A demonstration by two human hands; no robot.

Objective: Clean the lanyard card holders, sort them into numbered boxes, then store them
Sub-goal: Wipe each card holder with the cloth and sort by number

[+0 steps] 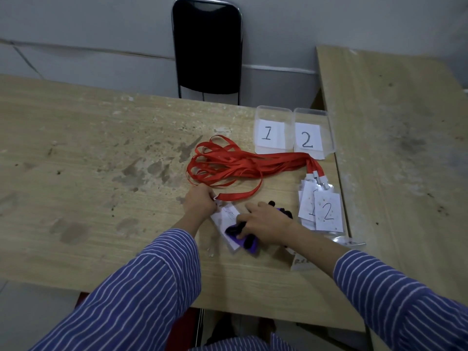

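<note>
Lying flat on the wooden table [101, 138], a clear card holder [229, 216] with a white insert sits low and just right of centre, partly covered by a purple and black cloth [244, 240]. The right hand [266, 222] presses that cloth down onto the holder, fingers curled over the fabric and gripping it. At 9 o'clock from the holder, the left hand [200, 202] pinches its top edge where the clip meets a red lanyard strap [243, 195]. That strap runs up into a tangled heap of red lanyards [220, 163] at 12 o'clock.

At 3 o'clock, near the table's right edge, a stack of card holders [321, 206] lies overlapped; the top card reads "2" and one beneath shows a "1". Their straps lead up and left into the same red heap. Below that stack, at about 5 o'clock, more clear holders [304, 262] show beside the right forearm, too hidden to read.

At 1 o'clock stand two clear plastic boxes side by side and touching: box labelled 1 [272, 115] on the left, box labelled 2 [311, 117] on the right.

Both arms wear blue striped sleeves [141, 287]. Beyond the table's far edge stands a black chair [206, 46], and a second wooden table [392, 122] adjoins at the right.
</note>
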